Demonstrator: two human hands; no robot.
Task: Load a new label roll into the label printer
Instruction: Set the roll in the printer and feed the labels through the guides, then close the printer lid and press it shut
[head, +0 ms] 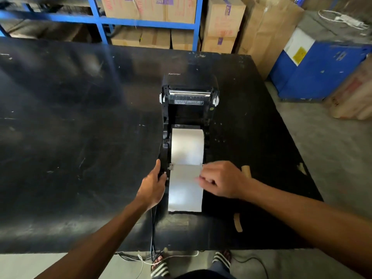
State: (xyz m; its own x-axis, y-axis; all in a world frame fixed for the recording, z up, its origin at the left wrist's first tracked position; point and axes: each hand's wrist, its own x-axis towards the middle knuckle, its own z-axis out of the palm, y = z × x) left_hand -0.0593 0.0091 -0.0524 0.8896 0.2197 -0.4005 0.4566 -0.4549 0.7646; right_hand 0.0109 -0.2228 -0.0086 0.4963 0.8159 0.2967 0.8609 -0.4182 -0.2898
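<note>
A black label printer (189, 109) stands open on the black table, its lid tilted back. A white label roll (187, 146) lies in its bay, and a strip of labels (185, 190) runs out over the front toward me. My left hand (153, 186) rests against the printer's left front side, fingers curled on its edge. My right hand (219, 180) pinches the right edge of the label strip near the front slot.
An empty cardboard core (246, 171) lies right of the printer, a cardboard scrap (238, 222) nearer me. Cables (154, 238) hang off the black table (80, 137). Blue shelving with cartons (149, 23) stands behind; a blue cabinet (318, 71) is at the right.
</note>
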